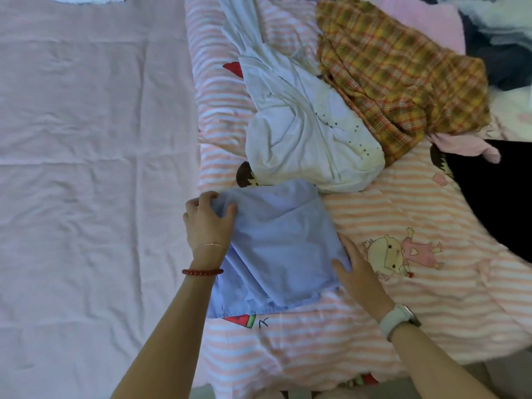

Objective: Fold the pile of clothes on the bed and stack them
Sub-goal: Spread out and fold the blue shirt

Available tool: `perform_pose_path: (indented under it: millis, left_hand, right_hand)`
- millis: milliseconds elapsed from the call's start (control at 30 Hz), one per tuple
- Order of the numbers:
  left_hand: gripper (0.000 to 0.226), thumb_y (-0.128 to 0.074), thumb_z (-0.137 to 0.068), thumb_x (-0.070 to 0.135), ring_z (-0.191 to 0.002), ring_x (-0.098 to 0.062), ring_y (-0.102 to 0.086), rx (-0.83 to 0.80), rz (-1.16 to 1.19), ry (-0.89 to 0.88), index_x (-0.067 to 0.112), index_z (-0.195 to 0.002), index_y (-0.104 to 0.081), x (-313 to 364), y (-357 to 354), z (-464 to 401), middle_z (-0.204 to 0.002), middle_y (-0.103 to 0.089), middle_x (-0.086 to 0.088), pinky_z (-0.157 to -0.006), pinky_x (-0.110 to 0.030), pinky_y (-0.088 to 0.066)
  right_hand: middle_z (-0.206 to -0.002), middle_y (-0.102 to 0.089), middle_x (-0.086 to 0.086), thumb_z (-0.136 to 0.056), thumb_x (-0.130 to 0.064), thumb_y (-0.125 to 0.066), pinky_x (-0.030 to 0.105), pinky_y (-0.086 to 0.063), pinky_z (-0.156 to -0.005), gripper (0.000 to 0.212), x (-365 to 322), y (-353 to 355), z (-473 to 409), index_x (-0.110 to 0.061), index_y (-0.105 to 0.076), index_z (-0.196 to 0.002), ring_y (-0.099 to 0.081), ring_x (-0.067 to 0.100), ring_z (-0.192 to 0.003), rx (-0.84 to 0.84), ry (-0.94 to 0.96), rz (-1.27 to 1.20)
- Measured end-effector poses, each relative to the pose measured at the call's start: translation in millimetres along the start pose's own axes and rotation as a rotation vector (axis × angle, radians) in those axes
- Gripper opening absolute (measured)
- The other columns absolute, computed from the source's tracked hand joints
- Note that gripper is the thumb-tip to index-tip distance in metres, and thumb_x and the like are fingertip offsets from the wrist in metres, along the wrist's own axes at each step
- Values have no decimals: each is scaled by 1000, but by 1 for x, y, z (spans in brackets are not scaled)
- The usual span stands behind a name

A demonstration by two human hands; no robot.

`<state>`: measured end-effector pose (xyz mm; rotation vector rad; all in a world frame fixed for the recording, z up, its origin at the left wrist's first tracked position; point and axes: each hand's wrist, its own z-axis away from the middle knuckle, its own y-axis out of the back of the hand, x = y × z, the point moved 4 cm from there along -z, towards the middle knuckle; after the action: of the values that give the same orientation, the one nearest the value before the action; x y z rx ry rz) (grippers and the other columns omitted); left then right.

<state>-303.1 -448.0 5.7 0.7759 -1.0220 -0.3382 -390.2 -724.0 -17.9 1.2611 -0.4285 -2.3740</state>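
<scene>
A folded light blue garment (276, 249) lies on the striped pink quilt (431, 306) in the middle of the view. My left hand (208, 220) grips its upper left corner, fingers curled into the cloth. At its right edge, my right hand (357, 272) lies flat with straight fingers, the thumb on the cloth. Behind it a crumpled white garment (305, 133) lies loose. A yellow plaid garment (397, 73) sits further back to the right, partly over the white one.
A plain pink sheet (86, 168) covers the left half of the bed. A black garment (501, 197) lies at the right edge. Pink, dark blue and pale clothes (489, 30) are heaped at the top right.
</scene>
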Motion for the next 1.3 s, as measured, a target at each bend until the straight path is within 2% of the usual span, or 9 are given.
perform_pose_path:
  millis: [100, 200, 367, 567, 700, 833, 967, 1133, 1300]
  left_hand:
    - [18, -58, -89, 15, -80, -17, -53, -73, 297, 58, 2, -101, -62, -4, 0, -7, -91, -57, -6, -79, -24, -47]
    - [8, -55, -90, 11, -82, -16, -52, -23, 473, 159, 6, -93, -59, -15, 12, -10, -81, -58, 0, -77, -21, -47]
    - [24, -49, -90, 10, -103, -29, -52, 151, 210, 174, 3, -113, -55, -20, 20, -10, -118, -55, -15, -88, -32, -39]
    - [32, -58, -79, 12, -112, -39, -50, 221, -267, -593, 8, -111, -61, 32, -5, 53, -120, -58, -17, -89, -47, -37]
    - [38, -64, -77, 36, -106, -33, -54, -112, -426, -1035, 20, -110, -55, 24, -51, 117, -113, -63, -12, -86, -47, -45]
    - [69, -89, -44, 35, -111, -44, -56, -366, -769, -995, 18, -108, -70, -3, -69, 122, -120, -62, -16, -87, -70, -37]
    - [36, -74, -53, -7, -91, -42, -66, -323, -486, -1147, 6, -87, -75, -5, -47, 115, -97, -71, -15, -78, -71, -40]
    - [41, -38, -75, -2, -98, -39, -64, -278, -378, -1139, 5, -95, -74, -17, -4, 119, -104, -69, -14, -85, -45, -53]
    - [33, -82, -60, 37, -101, -44, -62, -526, -750, -967, 13, -81, -76, -28, -5, 124, -106, -68, -16, -76, -52, -53]
  right_hand:
    - [-107, -56, -12, -93, -7, -48, 10, -43, -63, 41, 12, 1, 8, -22, -46, -131, -57, 10, -89, 4, -71, 26]
    - [-86, -60, -6, -93, -5, -48, 9, -41, -60, 23, 12, 5, 23, -24, -56, -104, -57, 15, -77, 96, 16, 59]
    - [-96, -58, -14, -93, -14, -51, 10, -46, -73, 33, 5, -1, 53, -46, -46, -101, -57, 0, -88, 186, 214, -29]
    - [-130, -32, -9, -88, 3, -48, 5, -31, -93, 56, 43, -9, 50, -20, -33, -137, -36, -11, -113, 88, 54, 87]
    - [-120, -47, -15, -92, -9, -53, 22, -44, -91, 45, 53, -10, 41, -27, -39, -131, -47, 6, -111, 109, -23, -54]
    - [-90, -58, -10, -91, -4, -52, 33, -51, -73, 18, 52, -7, 45, -21, -48, -100, -60, 20, -88, 259, -12, -70]
    - [-75, -56, 17, -88, 1, -55, 44, -43, -55, 10, 44, -5, 60, -6, -48, -84, -51, 29, -60, 306, 78, 59]
    - [-93, -66, 18, -83, 4, -61, 44, -51, -60, 7, 39, -13, 82, 2, -54, -82, -62, 39, -78, 262, 227, 160]
    - [-84, -61, 12, -90, -5, -49, 34, -39, -65, 11, 58, -39, 80, -6, -58, -96, -55, 32, -77, -79, 0, 186]
